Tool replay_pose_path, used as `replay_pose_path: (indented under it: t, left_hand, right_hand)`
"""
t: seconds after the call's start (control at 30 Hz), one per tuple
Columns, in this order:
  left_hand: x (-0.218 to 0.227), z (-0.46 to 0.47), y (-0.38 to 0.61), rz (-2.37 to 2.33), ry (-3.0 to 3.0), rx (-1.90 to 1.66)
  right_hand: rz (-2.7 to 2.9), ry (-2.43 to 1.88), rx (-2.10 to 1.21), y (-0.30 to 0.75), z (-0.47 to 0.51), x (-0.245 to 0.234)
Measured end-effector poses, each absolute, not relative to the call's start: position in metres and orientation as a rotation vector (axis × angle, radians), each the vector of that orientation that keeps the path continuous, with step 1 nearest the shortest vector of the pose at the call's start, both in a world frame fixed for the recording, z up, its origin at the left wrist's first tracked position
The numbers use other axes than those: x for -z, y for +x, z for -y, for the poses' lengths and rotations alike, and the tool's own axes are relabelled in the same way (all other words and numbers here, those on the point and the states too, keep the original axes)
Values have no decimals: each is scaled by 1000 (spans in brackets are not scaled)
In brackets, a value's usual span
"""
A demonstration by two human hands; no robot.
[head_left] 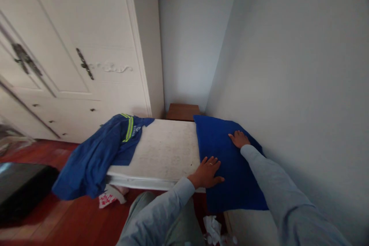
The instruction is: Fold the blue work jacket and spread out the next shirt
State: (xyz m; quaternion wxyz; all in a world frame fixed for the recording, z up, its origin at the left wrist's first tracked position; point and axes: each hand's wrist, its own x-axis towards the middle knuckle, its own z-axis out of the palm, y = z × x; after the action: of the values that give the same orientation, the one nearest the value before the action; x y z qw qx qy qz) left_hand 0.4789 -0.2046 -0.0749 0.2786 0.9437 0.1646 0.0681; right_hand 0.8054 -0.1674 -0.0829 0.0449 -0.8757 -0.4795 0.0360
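A plain blue cloth (pixel 227 184) lies spread over the right end of a white board-like surface (pixel 167 146), its near edge hanging down past the front. My left hand (pixel 208 171) rests on the cloth's left edge, palm down and fingers apart. Farther right and back, my right hand (pixel 239 138) lies flat on the same cloth near the wall, fingers stretched. A blue work garment (pixel 95 153) with yellow-green reflective stripes is draped over the left end of the surface, out of reach of both hands. Its lower part hangs toward the floor.
A white wardrobe (pixel 106 27) with dark handles stands behind on the left. The grey wall (pixel 302 65) closes off the right side. A brown wooden box-like piece (pixel 183 112) sits in the corner. On the red-brown floor (pixel 75 219) are a black case (pixel 23 188) and crumpled white paper (pixel 212 229).
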Motion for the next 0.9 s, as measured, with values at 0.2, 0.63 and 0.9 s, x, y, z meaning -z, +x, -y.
replay_pose_path:
  t: [0.2, 0.63, 0.9]
  left_hand:
    - [58, 180, 365, -764, 2243, -663]
    - [36, 56, 117, -2147, 2079, -628]
    - [35, 39, 102, -2093, 2014, -774]
  right_hand:
    - [1860, -2351, -58, 724, 139, 101]
    - [2156, -1466, -472, 470, 111, 87]
    - [2032, -1296, -678, 409, 91, 61]
